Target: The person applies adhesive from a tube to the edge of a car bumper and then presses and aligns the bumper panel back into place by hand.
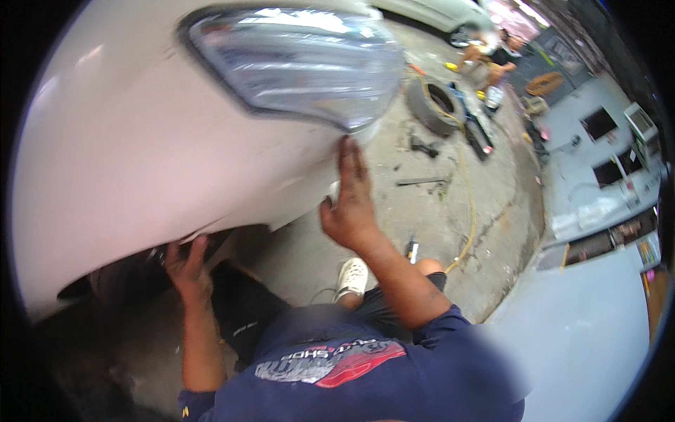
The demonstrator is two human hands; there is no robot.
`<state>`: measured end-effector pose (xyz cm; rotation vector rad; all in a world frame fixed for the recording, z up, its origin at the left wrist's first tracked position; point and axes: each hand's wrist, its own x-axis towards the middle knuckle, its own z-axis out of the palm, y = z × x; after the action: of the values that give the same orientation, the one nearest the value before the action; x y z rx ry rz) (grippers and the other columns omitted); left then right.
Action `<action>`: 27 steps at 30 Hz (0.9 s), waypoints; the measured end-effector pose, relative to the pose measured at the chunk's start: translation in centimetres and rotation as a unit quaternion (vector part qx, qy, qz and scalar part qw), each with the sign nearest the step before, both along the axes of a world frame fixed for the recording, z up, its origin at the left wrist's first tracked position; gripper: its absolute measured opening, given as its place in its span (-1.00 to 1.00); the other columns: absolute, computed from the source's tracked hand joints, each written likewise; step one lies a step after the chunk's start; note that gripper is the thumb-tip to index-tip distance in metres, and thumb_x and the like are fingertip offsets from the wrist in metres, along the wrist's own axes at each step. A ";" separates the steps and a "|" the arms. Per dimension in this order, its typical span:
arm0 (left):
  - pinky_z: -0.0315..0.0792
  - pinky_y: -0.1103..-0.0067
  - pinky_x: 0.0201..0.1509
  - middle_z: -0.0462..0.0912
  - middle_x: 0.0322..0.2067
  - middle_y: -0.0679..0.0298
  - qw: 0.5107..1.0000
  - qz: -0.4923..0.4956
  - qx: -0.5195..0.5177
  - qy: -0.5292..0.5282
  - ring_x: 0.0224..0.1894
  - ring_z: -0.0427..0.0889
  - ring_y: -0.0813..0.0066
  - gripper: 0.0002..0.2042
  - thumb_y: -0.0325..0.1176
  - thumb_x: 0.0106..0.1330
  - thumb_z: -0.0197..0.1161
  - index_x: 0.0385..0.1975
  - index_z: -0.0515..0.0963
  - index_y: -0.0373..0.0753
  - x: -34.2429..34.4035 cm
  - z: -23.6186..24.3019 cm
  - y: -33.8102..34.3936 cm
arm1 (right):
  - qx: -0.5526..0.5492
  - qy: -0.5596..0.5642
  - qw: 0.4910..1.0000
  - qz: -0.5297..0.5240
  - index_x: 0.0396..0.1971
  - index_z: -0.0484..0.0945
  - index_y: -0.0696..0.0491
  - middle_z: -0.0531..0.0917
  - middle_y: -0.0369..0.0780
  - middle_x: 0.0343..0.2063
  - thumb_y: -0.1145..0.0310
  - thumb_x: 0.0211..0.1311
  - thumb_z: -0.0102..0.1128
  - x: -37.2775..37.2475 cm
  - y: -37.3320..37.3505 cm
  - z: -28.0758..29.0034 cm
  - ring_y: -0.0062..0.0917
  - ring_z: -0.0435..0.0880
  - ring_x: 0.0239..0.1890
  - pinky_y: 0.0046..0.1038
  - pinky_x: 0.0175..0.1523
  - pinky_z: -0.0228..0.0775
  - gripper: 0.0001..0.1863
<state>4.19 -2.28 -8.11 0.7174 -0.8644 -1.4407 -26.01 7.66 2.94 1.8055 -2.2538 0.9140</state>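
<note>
A white car's front corner fills the upper left, with its fender point(126, 155) and a clear headlight point(302, 63). My right hand point(351, 204) lies against the bumper point(295, 200) just below the headlight's lower tip, fingers stretched upward and thumb apart. Lower down, my left hand point(188, 271) is at the wheel arch edge point(204, 231), where the fender meets the bumper. Its thumb and fingers close around that edge, and some fingertips are hidden. Beneath the arch, the dark wheel opening point(126, 278) is in shadow.
A loose tire point(436, 105) lies on the concrete floor beyond the bumper. Around it are a dark power tool point(423, 146), a metal bar point(420, 181) and a yellow hose point(470, 204). A small bottle point(412, 247) stands by my leg. Another person point(500, 60) sits farther back.
</note>
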 end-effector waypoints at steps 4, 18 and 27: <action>0.51 0.53 0.29 0.81 0.00 0.32 0.987 0.033 -0.036 -0.154 0.07 0.69 0.58 -0.65 -0.48 0.36 0.64 0.10 0.75 -0.29 0.7 0.6 0.1 | -0.023 0.044 0.998 0.026 0.76 -0.13 0.25 0.07 0.18 0.72 0.65 0.14 0.21 -0.2 0.4 -0.5 0.14 -0.06 0.77 -0.04 0.83 -0.21 0.15; 0.54 0.56 0.21 0.81 -0.08 0.37 0.994 0.000 -0.073 -0.079 0.00 0.69 0.62 -0.82 -0.52 0.44 0.58 -0.04 0.75 -0.26 0.3 1.2 0.5 | -0.015 0.053 0.998 0.017 0.75 -0.20 0.27 0.03 0.16 0.73 0.67 0.17 0.19 0.7 0.2 0.3 0.16 -0.05 0.76 0.02 0.80 -0.10 0.14; 0.53 0.58 0.16 0.78 -0.12 0.40 0.995 -0.004 -0.051 -0.090 -0.05 0.65 0.64 -0.81 -0.48 0.45 0.58 -0.03 0.74 -0.25 0.3 1.7 0.8 | -0.030 0.059 0.997 0.028 0.73 -0.18 0.31 0.05 0.18 0.71 0.66 0.16 0.16 0.5 0.1 0.0 0.18 -0.04 0.75 0.04 0.80 -0.11 0.12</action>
<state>4.53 -1.47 -6.46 0.7752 -1.0744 -1.3422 -25.53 7.74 2.93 1.8543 -2.0932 0.8499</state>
